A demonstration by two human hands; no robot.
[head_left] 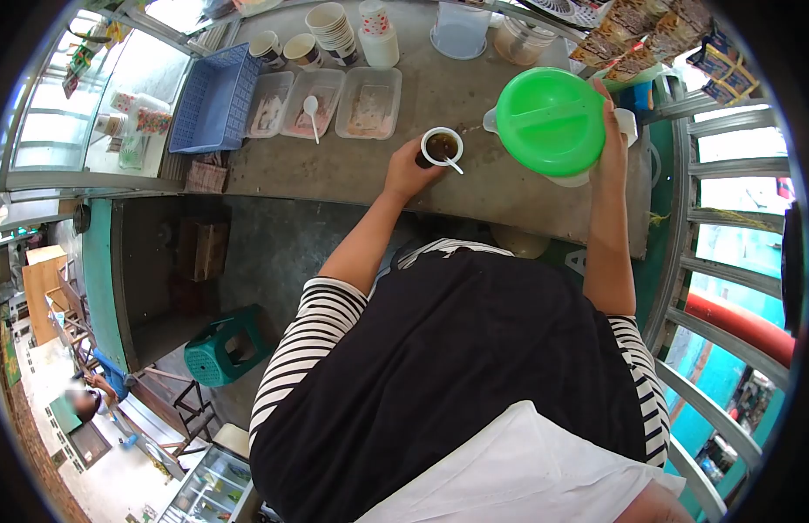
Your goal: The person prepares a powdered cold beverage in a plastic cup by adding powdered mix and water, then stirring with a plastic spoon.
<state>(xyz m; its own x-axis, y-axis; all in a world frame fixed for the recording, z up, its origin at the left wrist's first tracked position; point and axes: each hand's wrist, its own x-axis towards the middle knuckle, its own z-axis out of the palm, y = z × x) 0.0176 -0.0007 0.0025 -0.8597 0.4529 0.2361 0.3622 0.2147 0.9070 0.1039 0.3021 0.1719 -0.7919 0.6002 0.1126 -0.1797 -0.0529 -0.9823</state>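
Clearly, the left hand (411, 173) clasps a cup (443, 146); the right hand (611, 144), fingers mostly hidden, grips a pitcher (551, 122).

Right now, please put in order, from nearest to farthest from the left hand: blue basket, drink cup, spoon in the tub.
1. Drink cup, in the left hand.
2. Spoon, in the middle tub, forward-left.
3. Blue basket, farther left.

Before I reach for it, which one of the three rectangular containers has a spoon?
The middle container: a white spoon rests there, while the left container and the right container show no spoon.
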